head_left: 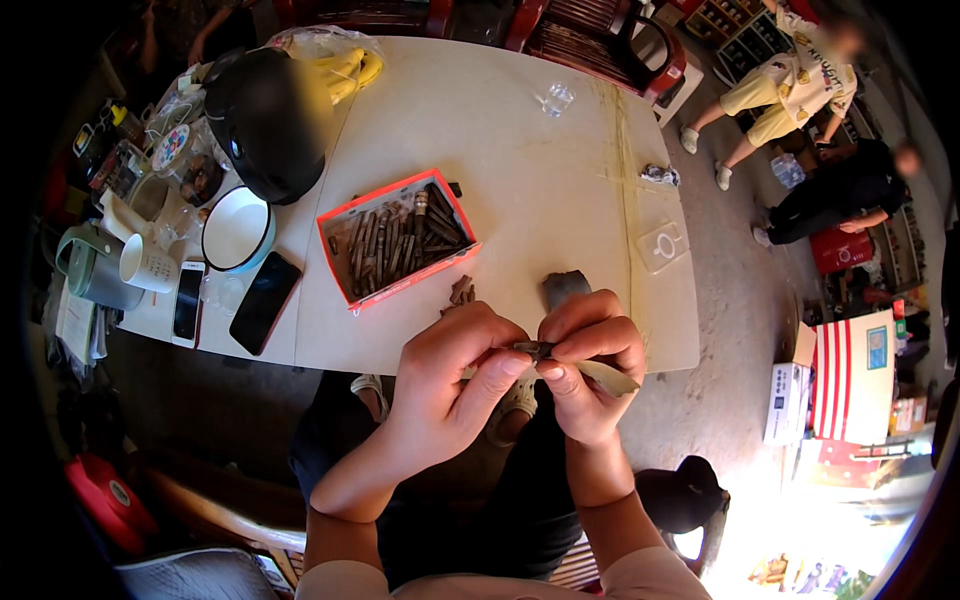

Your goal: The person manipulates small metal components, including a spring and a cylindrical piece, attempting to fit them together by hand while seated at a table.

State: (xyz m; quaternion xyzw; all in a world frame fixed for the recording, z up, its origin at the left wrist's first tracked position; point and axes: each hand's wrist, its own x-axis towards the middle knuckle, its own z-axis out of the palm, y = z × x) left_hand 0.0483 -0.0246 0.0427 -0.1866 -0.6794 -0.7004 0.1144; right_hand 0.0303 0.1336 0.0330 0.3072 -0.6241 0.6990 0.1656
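Over the table's near edge, my left hand pinches a small dark metal-looking piece between thumb and index finger. My right hand grips the other end of the piece, with a curled olive-tan sheet also held in it. Just behind my right hand lies a dark grey sheet. A few brown pieces lie behind my left hand. The red-rimmed open box beyond them holds several dark cylindrical pieces. The fine shape of the held piece is hidden by my fingertips.
The pale table carries phones, a white enamel bowl, mugs, a black bulky object and a clear plastic item. Two people are at the right. Chairs stand behind; boxes sit at right.
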